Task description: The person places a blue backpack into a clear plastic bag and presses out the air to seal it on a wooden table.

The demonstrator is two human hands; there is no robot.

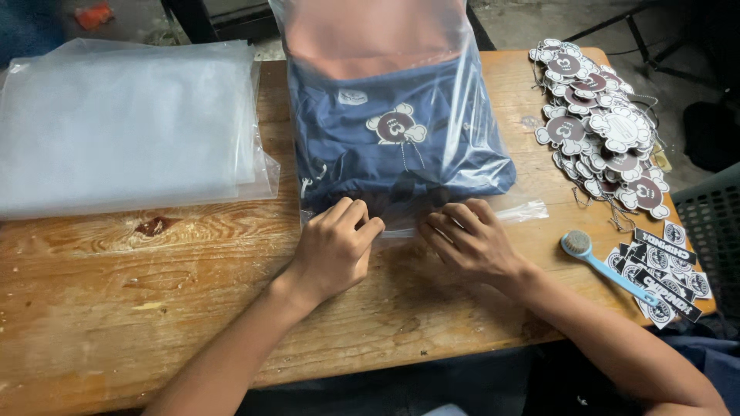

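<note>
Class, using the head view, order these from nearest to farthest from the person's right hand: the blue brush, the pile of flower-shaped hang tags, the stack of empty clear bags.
1. Blue brush: just right of the right hand.
2. Pile of flower-shaped hang tags: far right corner of the table.
3. Stack of empty clear bags: far left, beyond the left hand.

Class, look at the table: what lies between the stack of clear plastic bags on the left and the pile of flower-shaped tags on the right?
In the head view, the bagged navy garment lies between the stack of clear bags and the tag pile.
</note>
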